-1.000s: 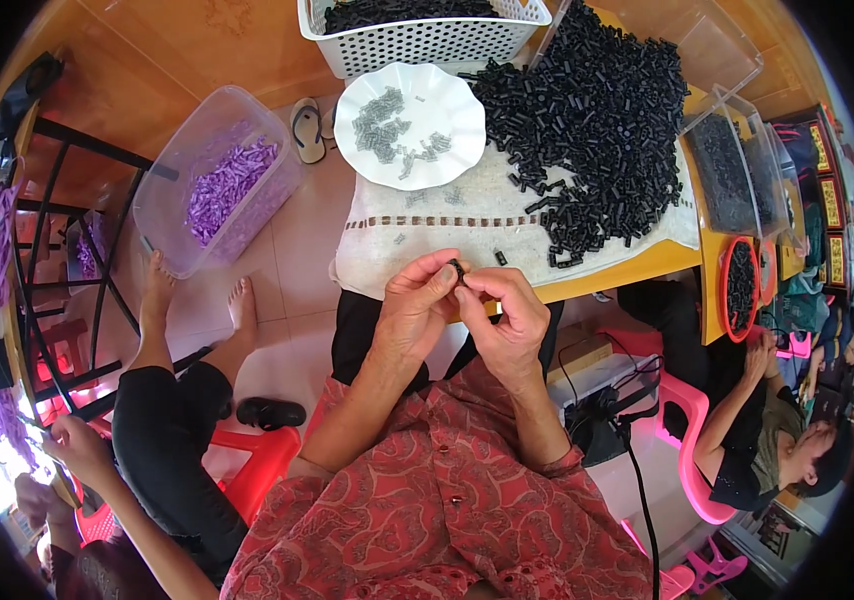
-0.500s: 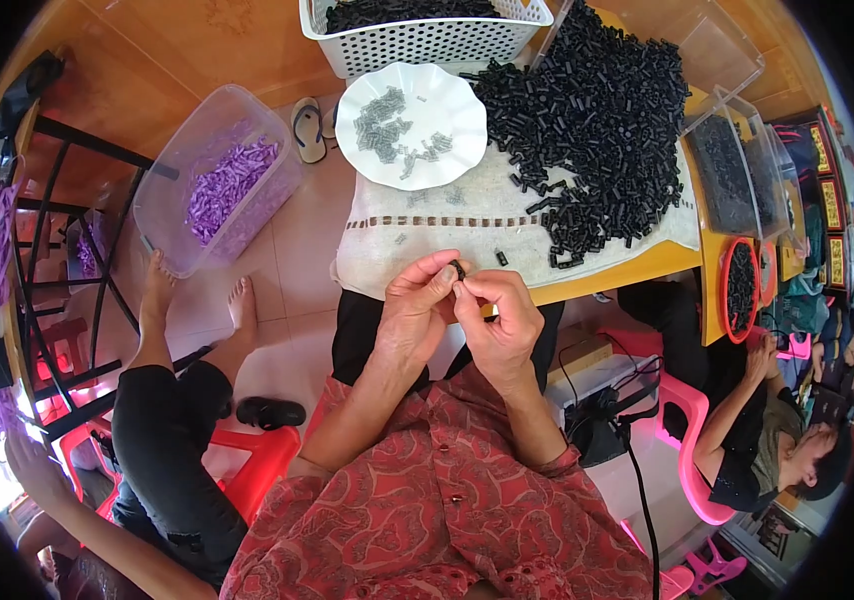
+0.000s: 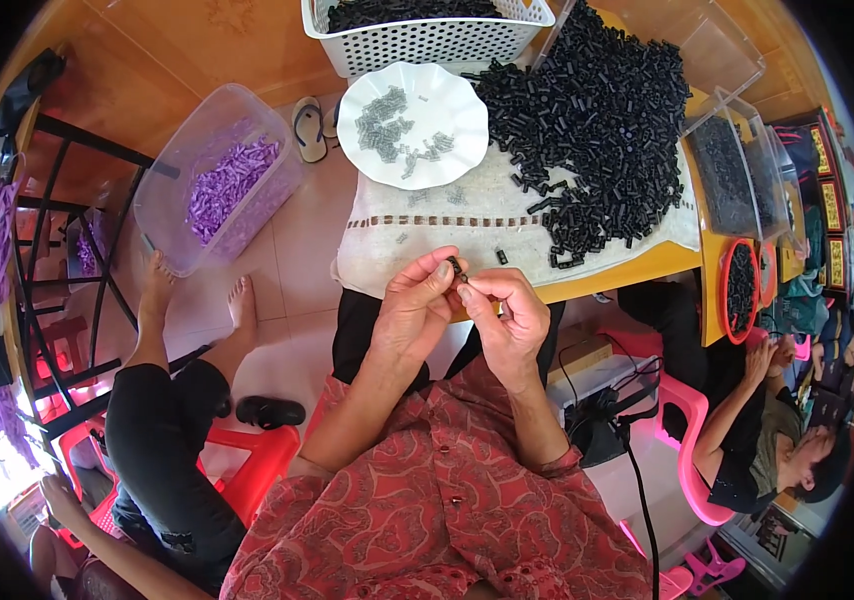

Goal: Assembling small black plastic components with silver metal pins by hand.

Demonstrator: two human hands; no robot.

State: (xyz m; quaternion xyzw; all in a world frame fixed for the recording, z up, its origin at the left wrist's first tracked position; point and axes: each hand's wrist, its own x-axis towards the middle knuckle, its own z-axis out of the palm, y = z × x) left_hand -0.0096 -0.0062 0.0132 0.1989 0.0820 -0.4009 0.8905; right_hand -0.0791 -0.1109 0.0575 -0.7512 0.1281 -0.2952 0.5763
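The short, black, cylindrical piece (image 3: 454, 265) sits between the thumb and index fingertip of the bare left hand (image 3: 413, 310), which are clamped on it. The thumb and index fingertip of the bare right hand (image 3: 509, 322) pinch its lower end. A loose black cylindrical piece (image 3: 502, 257) lies nearby on the white, brown-striped cloth (image 3: 375, 256).

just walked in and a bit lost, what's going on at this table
Someone in a red patterned shirt pinches a small black piece in the left hand, with the right hand close to its lower end. One similar piece lies alone on the white cloth; a big pile of black pieces sits to the right. A scalloped white plate holds small greyish pieces.
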